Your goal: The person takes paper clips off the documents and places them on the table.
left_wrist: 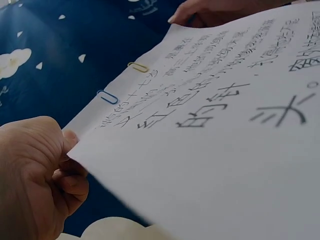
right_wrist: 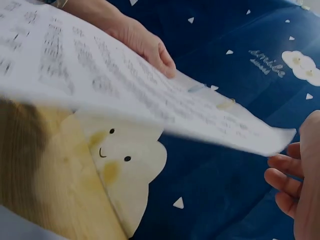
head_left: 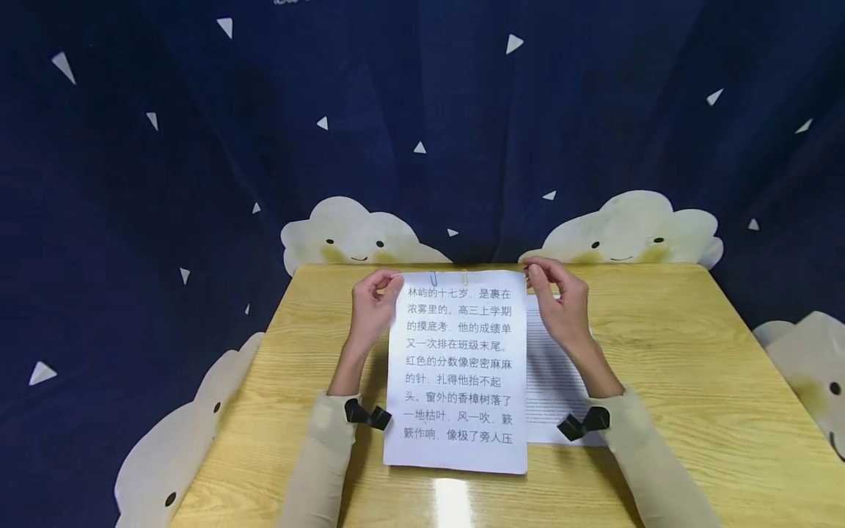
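From where I stand, the large-print sheet is lifted above the wooden table, directly in front of the person. Its left hand corner at eleven o'clock is pinched by the left hand, with thumb and fingers closed on the paper. At one o'clock, the right hand is at the other upper corner, its fingers bent and a little apart; whether they truly grip the paper, I cannot tell.

As for progress, two paper clips are already on the upper edge: a blue clip just before twelve o'clock and a yellow clip about at twelve. Whether they join several pages, the pictures do not show. A small-print sheet lies at three o'clock, partly covered from view, and I see no clip on its visible part. What is left, in my judgement, is that the clipped paper is not yet laid down.
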Motion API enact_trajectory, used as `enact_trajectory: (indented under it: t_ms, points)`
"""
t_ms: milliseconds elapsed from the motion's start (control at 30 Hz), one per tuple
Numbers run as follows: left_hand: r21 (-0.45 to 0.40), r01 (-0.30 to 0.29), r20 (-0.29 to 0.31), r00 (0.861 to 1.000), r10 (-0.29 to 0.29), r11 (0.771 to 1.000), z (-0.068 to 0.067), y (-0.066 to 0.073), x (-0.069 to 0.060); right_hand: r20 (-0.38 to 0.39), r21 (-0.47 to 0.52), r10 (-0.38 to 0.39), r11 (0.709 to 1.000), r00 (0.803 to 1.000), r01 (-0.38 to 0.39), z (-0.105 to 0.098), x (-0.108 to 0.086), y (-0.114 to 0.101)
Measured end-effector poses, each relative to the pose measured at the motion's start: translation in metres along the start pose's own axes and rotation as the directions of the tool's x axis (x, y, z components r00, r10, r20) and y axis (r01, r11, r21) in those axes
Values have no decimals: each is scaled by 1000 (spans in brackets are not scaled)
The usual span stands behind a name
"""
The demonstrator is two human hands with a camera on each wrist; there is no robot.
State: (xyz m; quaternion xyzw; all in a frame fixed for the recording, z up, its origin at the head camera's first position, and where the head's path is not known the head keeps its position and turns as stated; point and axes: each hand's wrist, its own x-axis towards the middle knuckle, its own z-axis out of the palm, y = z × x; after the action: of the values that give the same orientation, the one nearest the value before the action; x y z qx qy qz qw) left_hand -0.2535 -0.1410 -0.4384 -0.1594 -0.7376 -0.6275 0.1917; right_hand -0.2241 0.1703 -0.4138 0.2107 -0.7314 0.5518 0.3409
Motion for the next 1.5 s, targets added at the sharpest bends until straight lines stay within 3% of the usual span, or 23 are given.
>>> enact_trajectory:
  t_ms: [333, 633, 1000, 1300, 1500]
  points:
    - [-52, 29, 51, 998, -27, 998, 21, 11, 7, 75, -100, -19, 995, 997, 26, -5, -1, -1]
    - [-66, 29, 67, 997, -25, 997, 42, 16, 0, 139, -202, -67, 975, 988, 95, -10, 2, -3]
    - [-92, 52, 107, 993, -43, 994, 49, 18, -7, 209, -352, -161, 908, 965, 228, -13, 6, -7]
    - [-99, 77, 123, 990, -65, 992, 56, 16, -13, 251, -357, -185, 895, 950, 269, -14, 3, -2]
    - [-117, 84, 125, 990, -69, 990, 62, 16, -15, 279, -367, -152, 895, 948, 252, -17, 2, -2]
